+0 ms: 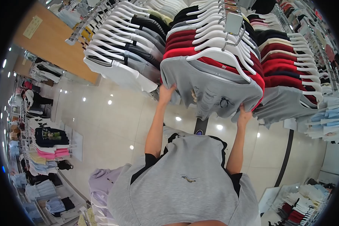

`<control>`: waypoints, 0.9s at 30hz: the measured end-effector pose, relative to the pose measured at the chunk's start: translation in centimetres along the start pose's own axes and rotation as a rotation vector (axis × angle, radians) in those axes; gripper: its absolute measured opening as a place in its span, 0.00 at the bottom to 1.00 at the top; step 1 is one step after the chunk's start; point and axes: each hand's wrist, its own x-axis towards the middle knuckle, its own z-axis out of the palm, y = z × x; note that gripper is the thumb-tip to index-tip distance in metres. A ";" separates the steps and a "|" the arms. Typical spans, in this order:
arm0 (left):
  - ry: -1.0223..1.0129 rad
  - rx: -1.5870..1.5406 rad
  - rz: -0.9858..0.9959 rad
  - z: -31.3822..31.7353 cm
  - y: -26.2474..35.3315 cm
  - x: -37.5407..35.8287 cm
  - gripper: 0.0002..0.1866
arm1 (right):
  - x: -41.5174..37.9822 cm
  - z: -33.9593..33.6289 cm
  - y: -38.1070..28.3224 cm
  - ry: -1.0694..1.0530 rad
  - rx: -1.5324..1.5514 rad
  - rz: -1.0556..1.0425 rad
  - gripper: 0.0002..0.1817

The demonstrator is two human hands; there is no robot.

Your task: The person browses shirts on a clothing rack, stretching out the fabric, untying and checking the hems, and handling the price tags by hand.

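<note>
A grey T-shirt (184, 77) with a printed front and a small dark bow hangs on a white hanger (218, 55), foremost on the middle rack. My left hand (167, 94) grips its left edge near the sleeve, thumb over the fabric. On the other side, my right hand (244, 116) pinches the lower right edge, fingers partly hidden by the cloth. Between both hands the cloth is spread and its lower part looks gathered. Directly behind it hang red shirts (177, 52) on white hangers.
White and grey tops (120, 73) hang left of the rack. Another row with red shirts (277, 81) hangs on the right. A metal hook with a blank sign plate (234, 24) rises above the hangers. Lilac garments (103, 184) hang close by at lower left.
</note>
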 end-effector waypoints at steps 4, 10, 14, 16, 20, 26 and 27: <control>0.014 0.160 -0.033 0.9 -9.8 -3.5 0.18 | -2.0 -1.1 13.1 -0.159 -0.153 0.069 0.16; 0.041 -0.025 -0.310 1.1 -15.2 -5.6 0.14 | -7.1 -2.3 22.7 -0.199 0.059 0.374 0.19; -0.203 -0.034 -0.314 1.2 -15.0 -6.2 0.14 | -7.7 0.9 15.2 -0.147 -0.020 0.250 0.25; -0.316 0.130 -0.324 1.9 -16.9 -6.4 0.16 | -5.4 1.9 15.0 -0.136 0.013 0.223 0.23; -0.595 0.498 -0.103 2.9 -17.5 -8.0 0.23 | -2.6 3.0 12.8 -0.340 0.006 0.285 0.20; -0.499 0.453 -0.225 2.1 -22.5 -10.9 0.21 | -6.8 1.6 19.6 -0.428 -0.325 0.230 0.17; -0.497 0.450 -0.225 2.1 -22.1 -10.8 0.21 | -7.4 1.1 20.1 -0.429 -0.399 0.245 0.16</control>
